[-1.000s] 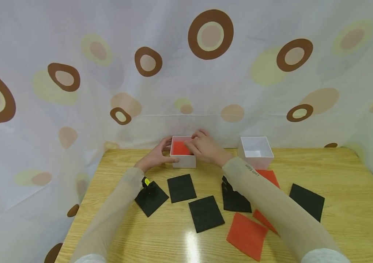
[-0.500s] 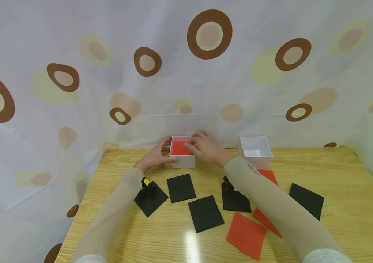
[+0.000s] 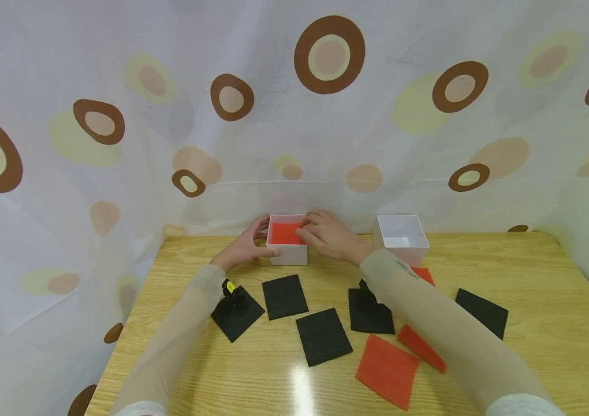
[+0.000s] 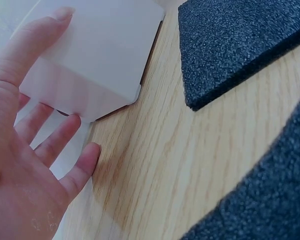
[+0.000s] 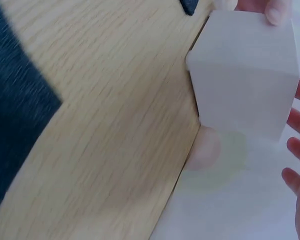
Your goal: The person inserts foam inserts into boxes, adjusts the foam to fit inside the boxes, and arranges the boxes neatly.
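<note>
Nearest the camera, bottom centre-right of the head view: a red foam square (image 3: 387,370) lies flat on the counter (image 3: 544,346), with a second red piece (image 3: 421,348) beside it, partly under the right sleeve (image 3: 445,335). Above those, mid-frame, a row of black foam squares: one lower centre (image 3: 323,336), one centre (image 3: 284,296), one to the left (image 3: 237,312) under the left sleeve, one centre-right (image 3: 369,312), one far right (image 3: 481,312). All lie flat and turned at different angles.

Further back, at the counter's far edge, centre of frame: white box (image 3: 287,238), open side up, standing upright. It is roughly square, so no clear long axis; its sides run about parallel to the counter edge. A red foam piece (image 3: 284,233) lies flat inside it.

Left hand (image 3: 245,245) is on the box's left side, thumb along the front wall, fingers relaxed and mostly straight in the left wrist view (image 4: 25,130); not clenched. Right hand (image 3: 325,234) rests over the box's right rim, fingers reaching inside; cannot tell if they pinch the red foam.

A second white box (image 3: 402,238) stands upper right of centre, well apart, open side up.

Counter is light wood grain with a glare spot. Behind and around it hangs a white curtain (image 3: 118,69) with brown and yellow rings.
</note>
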`<state>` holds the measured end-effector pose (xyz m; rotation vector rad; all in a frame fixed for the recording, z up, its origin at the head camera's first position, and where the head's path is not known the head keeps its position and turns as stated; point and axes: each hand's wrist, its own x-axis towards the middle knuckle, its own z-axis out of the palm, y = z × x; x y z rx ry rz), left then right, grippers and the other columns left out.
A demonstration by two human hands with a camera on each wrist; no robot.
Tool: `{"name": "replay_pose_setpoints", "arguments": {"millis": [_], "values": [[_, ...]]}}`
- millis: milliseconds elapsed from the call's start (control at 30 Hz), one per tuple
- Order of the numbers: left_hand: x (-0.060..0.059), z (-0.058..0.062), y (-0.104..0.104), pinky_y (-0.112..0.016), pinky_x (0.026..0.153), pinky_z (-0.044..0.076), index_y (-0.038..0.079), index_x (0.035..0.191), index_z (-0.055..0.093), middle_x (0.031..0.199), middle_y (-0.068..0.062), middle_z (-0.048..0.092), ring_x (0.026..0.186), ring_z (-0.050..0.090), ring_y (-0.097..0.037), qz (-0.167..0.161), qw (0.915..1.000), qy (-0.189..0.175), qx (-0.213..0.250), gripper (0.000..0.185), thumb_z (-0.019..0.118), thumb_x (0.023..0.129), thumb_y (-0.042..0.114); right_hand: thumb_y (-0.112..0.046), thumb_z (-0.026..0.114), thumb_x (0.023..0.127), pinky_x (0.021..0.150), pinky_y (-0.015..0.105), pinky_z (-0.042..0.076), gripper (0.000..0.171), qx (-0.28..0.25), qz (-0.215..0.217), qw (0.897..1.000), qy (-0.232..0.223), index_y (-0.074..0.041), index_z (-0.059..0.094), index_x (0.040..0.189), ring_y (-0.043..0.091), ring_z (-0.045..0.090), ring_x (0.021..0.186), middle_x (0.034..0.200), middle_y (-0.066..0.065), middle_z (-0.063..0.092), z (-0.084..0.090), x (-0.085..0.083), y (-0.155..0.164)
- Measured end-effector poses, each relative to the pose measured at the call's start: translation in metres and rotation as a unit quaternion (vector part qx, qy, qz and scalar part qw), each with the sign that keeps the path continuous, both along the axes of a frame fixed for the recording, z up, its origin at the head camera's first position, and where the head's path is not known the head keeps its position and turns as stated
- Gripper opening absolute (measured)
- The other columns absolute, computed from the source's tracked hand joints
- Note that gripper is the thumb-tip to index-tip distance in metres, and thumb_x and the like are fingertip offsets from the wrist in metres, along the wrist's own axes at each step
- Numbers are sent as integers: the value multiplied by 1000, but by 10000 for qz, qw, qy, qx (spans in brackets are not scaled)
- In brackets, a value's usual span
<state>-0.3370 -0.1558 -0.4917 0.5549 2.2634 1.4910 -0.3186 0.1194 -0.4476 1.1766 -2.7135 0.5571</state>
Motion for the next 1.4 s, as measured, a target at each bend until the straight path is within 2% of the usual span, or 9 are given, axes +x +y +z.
{"name": "replay_pose_setpoints", "arguments": {"millis": [100,467,767,900,1133,1400], "values": [[2,2,0,-58,119,34,20,166,16,167,-9,31,147,38,-36,12,10000,-26,15,103,85,89,21,-28,51,109,111,49,42,37,-250,152,9995,156,-4,79,108,34,59,118,119,14,69,2,3,7],[0,0,0,-60,120,31,19,166,17,167,-11,30,147,37,-38,-16,10000,4,62,102,84,89,17,-26,57,107,111,48,44,29,-331,303,9990,-65,-5,75,118,32,58,121,122,11,68,23,29,31],[1,1,2,-59,119,33,20,166,17,166,-8,31,146,39,-37,-11,10000,52,61,101,83,90,16,-22,64,104,107,49,47,23,-537,450,9975,-10,-9,72,121,29,59,119,122,7,67,18,61,65],[2,2,2,-59,119,32,20,166,17,166,-9,31,146,38,-37,-7,10000,48,83,100,83,90,16,-22,64,104,106,48,48,22,-571,361,9977,-88,-11,70,123,26,58,119,123,3,65,19,78,80],[2,2,0,-59,121,29,19,166,16,166,-9,30,148,35,-37,6,10000,-59,74,102,84,89,18,-16,69,99,98,46,52,22,-677,514,9961,223,-13,71,121,23,62,114,121,0,67,9,109,106],[3,4,1,-60,122,27,19,167,14,169,-9,27,150,33,-36,67,10000,-52,-19,106,85,88,21,-20,76,95,93,41,57,29,-429,129,9989,-127,-14,69,123,15,60,111,123,-6,64,-3,145,126]]}}
